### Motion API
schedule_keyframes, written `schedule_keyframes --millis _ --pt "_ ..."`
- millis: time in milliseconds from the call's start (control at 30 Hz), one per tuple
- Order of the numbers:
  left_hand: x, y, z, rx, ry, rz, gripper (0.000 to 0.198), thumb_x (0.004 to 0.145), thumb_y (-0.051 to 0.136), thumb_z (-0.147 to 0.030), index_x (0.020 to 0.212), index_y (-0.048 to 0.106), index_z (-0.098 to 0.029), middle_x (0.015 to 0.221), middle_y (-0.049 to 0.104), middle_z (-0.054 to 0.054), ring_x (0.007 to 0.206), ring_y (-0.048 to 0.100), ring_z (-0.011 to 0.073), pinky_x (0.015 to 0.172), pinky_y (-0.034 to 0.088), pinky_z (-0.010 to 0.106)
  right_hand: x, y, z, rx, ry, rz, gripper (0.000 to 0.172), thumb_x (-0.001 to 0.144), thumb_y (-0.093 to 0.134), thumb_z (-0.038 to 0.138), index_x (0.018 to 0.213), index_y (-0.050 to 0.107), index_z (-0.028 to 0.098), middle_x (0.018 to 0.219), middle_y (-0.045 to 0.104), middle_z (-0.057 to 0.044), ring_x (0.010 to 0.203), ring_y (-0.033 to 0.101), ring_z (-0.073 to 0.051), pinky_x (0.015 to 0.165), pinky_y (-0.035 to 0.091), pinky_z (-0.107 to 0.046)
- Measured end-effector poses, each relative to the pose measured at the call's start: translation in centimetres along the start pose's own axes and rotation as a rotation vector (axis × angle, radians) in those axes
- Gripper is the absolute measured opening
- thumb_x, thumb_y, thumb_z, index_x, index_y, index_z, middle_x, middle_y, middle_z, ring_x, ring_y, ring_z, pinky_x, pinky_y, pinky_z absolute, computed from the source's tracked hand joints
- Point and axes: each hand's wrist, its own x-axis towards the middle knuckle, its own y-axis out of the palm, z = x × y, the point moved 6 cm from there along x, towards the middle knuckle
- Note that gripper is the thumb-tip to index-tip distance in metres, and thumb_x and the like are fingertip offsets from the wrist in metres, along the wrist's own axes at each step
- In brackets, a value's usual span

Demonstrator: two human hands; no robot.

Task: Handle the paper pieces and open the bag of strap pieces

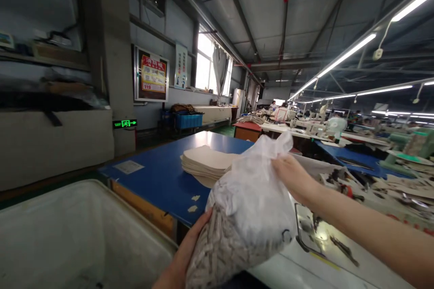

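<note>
I hold a clear plastic bag (247, 212) stuffed with many small pale pieces in front of me. My left hand (185, 253) supports the bag's lower left side from below. My right hand (293, 176) grips the bunched upper part of the bag near its gathered top. The bag hangs over the near corner of a blue table (159, 176). Just behind the bag a stack of beige cut pieces (206, 162) lies on that table.
A large white bin (68, 235) stands at the lower left. A sewing machine surface (322, 239) lies at the right under my arm. Work tables (356, 158) with machines and people stretch into the far right. A wall, posters and an exit sign (125, 123) are on the left.
</note>
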Motion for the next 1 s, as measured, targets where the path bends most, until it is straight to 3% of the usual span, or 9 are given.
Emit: schedule_keyframes --millis 67,233,400,533,600,700,833,900,1000 --pt "2.6 -0.8 0.8 0.044 -0.005 -0.035 0.059 0.074 0.071 -0.044 0.122 0.059 -0.012 0.104 0.073 0.014 0.111 0.062 0.0306 0.095 0.051 0.04 0.6 0.8 -3.0 -0.085 0.041 0.018 0.034 0.076 0.05 0.045 0.082 0.067 0.016 0.079 0.069 -0.007 0.082 0.063 -0.028 0.073 0.05 -0.037" --pt "7.6 -2.8 0.2 0.57 0.294 -0.2 0.053 0.08 0.062 -0.049 0.125 0.055 -0.022 0.135 0.056 0.009 0.129 0.047 0.0261 0.109 0.036 0.038 0.8 0.0 -6.9 -0.071 0.0 0.108 0.02 0.07 0.053 0.033 0.075 0.065 0.017 0.076 0.067 -0.004 0.078 0.062 -0.024 0.076 0.049 -0.035" --pt "9.9 0.1 -1.0 0.992 0.422 -0.218 0.056 0.09 0.037 -0.043 0.134 0.044 -0.009 0.145 0.044 0.015 0.138 0.034 0.0239 0.116 0.021 0.038 0.2 -1.8 -5.0 -0.177 -0.115 0.174 0.013 0.074 0.056 0.021 0.081 0.066 0.017 0.092 0.067 -0.004 0.092 0.06 -0.021 0.089 0.046 -0.036" --pt "10.5 2.6 -2.8 1.174 0.59 -0.143 0.053 0.087 0.037 -0.048 0.122 0.053 -0.013 0.137 0.053 0.016 0.133 0.042 0.0275 0.114 0.026 0.041 -1.1 -3.7 -2.9 -0.34 -0.214 0.163 0.016 0.08 0.058 0.013 0.091 0.069 0.019 0.115 0.062 -0.008 0.117 0.052 -0.022 0.103 0.037 -0.038" --pt "9.9 3.5 -4.0 1.222 0.626 -0.183 0.049 0.084 0.039 -0.049 0.114 0.057 -0.015 0.129 0.059 0.016 0.129 0.047 0.0305 0.111 0.029 0.044 -1.4 -5.1 -2.0 -0.417 -0.241 0.132 0.023 0.08 0.055 0.006 0.09 0.07 0.021 0.12 0.059 -0.008 0.119 0.051 -0.021 0.102 0.039 -0.038" --pt "7.1 6.7 -5.9 1.146 0.736 -0.235 0.053 0.085 0.035 -0.052 0.115 0.056 -0.014 0.127 0.059 0.016 0.127 0.048 0.0293 0.11 0.032 0.044 -0.7 -6.6 -0.2 -0.666 -0.351 0.063 0.029 0.078 0.055 -0.001 0.089 0.072 0.02 0.116 0.06 -0.008 0.108 0.055 -0.021 0.095 0.042 -0.037" --pt "2.8 15.4 -7.0 1.219 0.935 0.032 0.06 0.082 0.046 -0.053 0.133 0.045 -0.02 0.142 0.047 0.01 0.127 0.046 0.027 0.108 0.033 0.042 1.0 -6.3 2.4 -1.044 -0.576 -0.02 0.018 0.084 0.059 0.008 0.086 0.074 0.019 0.094 0.062 -0.008 0.093 0.053 -0.022 0.084 0.042 -0.036" --pt "2.5 18.5 -7.1 1.384 0.909 0.133 0.054 0.076 0.054 -0.049 0.12 0.057 -0.018 0.124 0.061 0.011 0.11 0.057 0.029 0.097 0.042 0.041 1.6 -5.8 3.2 -1.119 -0.617 -0.032 0.014 0.088 0.059 0.017 0.086 0.073 0.018 0.088 0.061 -0.007 0.089 0.053 -0.022 0.079 0.042 -0.034" --pt "3.7 19.3 -8.4 1.501 0.792 0.096 0.032 0.075 0.052 -0.046 0.08 0.066 -0.018 0.075 0.067 0.005 0.075 0.062 0.0253 0.07 0.047 0.034 1.7 -5.9 3.2 -1.03 -0.52 -0.031 0.019 0.094 0.054 0.024 0.09 0.07 0.016 0.086 0.064 -0.006 0.084 0.058 -0.018 0.075 0.042 -0.028"
